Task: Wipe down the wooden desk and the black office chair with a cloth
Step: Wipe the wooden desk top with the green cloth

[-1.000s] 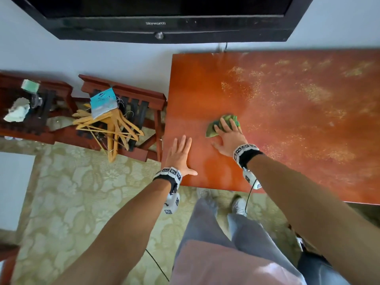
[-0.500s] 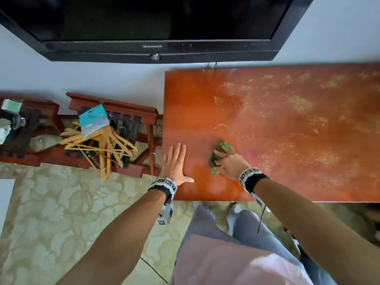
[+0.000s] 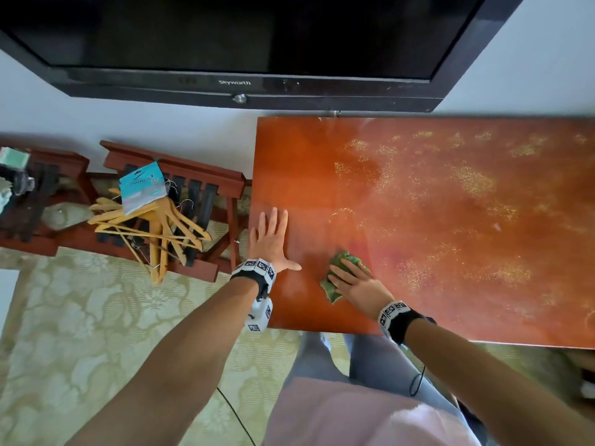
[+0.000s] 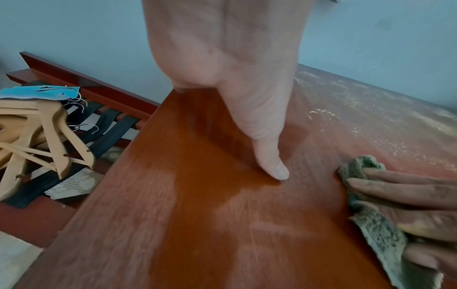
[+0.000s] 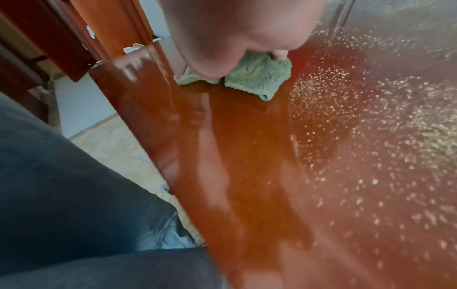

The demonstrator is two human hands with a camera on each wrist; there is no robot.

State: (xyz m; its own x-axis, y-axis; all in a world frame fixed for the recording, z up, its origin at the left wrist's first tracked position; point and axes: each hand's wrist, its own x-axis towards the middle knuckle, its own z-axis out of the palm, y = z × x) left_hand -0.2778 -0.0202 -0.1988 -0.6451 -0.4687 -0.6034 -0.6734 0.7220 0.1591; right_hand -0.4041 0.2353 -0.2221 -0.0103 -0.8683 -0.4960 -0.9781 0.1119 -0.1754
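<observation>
The cloth (image 3: 342, 274) lies mostly hidden under my right hand (image 3: 357, 284), whose straight fingers press it; my left hand (image 3: 269, 241) lies flat beside it on the desk (image 3: 450, 220).

Green cloth (image 3: 342, 274) mostly hidden beneath right hand (image 3: 357, 284)

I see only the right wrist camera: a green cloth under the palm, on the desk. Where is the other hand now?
Observer: The left hand lies flat on the desk, fingers straight, at its left edge.
Operator: Does it touch the cloth?
Observer: No. The cloth lies apart, to its right, under the right hand.
Operator: What stands beside the desk on that side?
Observer: Wooden hangers lie on a low slatted rack.
</observation>
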